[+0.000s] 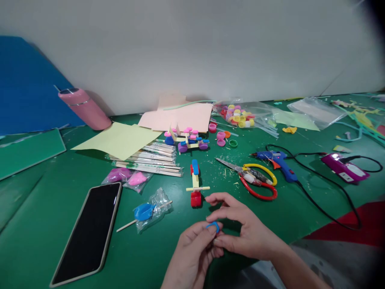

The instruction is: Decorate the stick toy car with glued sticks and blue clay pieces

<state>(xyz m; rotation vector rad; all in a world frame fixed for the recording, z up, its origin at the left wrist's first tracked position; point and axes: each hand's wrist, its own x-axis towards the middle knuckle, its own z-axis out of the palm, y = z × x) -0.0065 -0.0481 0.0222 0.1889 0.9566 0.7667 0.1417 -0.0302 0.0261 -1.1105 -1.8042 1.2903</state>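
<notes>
My left hand (pixel 192 251) and my right hand (pixel 243 228) meet low in the middle of the view, over the green table (pixel 42 224). Together they pinch a small blue plastic ring (pixel 213 226) between their fingertips. Just beyond my right hand's fingers lies a small model (pixel 195 184) made of wooden sticks with red and blue bottle caps. A second stick model with pink, purple and blue caps (pixel 188 140) stands farther back.
A black phone (pixel 87 230) lies at the left, beside a bagged blue cap on a stick (pixel 147 212). Scissors (pixel 255 176), a blue glue gun (pixel 278 160) with its cable, a purple power strip (pixel 344 167), wrapped chopsticks (pixel 150 158), paper sheets, a bag of caps (pixel 237 114) and a pink bottle (pixel 84 108) surround them.
</notes>
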